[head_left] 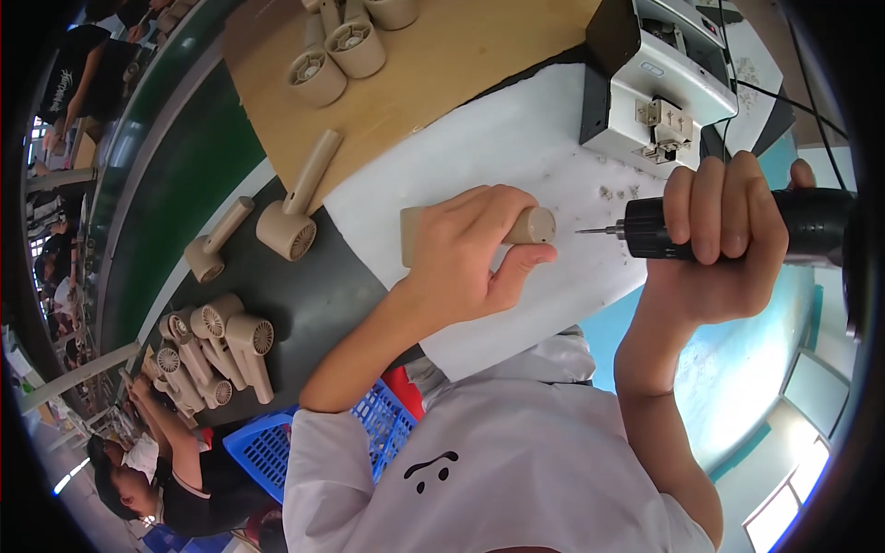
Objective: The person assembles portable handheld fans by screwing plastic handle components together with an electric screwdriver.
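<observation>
My left hand is wrapped round a beige hair dryer above the white sheet. The round end of its handle sticks out past my fingers and faces right. In my right hand is a black electric screwdriver, held level. Its thin bit points left at the handle end, with a small gap between them. Most of the dryer's body is hidden by my left hand.
A screw feeder stands at the back right. More beige dryers lie to the left, with a pile nearer me. Others stand on brown cardboard. A blue basket is below. At the lower left, a co-worker reaches toward the pile.
</observation>
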Available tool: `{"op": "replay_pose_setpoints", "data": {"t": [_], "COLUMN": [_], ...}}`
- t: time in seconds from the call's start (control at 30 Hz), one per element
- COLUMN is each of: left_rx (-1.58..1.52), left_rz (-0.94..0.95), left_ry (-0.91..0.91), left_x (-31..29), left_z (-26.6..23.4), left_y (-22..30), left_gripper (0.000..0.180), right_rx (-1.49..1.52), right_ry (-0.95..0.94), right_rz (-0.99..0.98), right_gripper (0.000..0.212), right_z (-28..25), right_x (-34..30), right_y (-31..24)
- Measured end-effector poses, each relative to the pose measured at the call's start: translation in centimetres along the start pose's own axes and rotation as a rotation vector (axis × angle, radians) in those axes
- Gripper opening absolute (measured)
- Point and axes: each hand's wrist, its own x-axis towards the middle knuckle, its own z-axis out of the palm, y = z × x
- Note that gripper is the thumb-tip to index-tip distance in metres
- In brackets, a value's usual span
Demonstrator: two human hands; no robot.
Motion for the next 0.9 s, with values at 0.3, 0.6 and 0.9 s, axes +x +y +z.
{"op": "replay_pose_setpoints", "data": {"t": [0.3,0.6,0.9], "left_rx": [0.022,0.327,0.88], "left_rz": [-0.025,-0.313,-0.484], "left_ry": [0.026,-0.028,0.335], "left_x": [-0.2,-0.3,0.3], "left_z": [0.0,-2.8,-16.2], "left_y": [0.3,1.8,-13.0], "left_gripper": [0.023,0.019,0.036], "right_rx": [-0.053,-0.014,-0.421], "right_ry": [-0.018,-0.111,0.104], "right_rz": [-0.01,0.043,-0.154], "right_gripper": [0.039,0.04,0.042], "right_z": [0.5,-0.2,-6.4], "right_x": [-0.9,-0.1,5.2], "right_y": [2.3,2.1,-2.2]}}
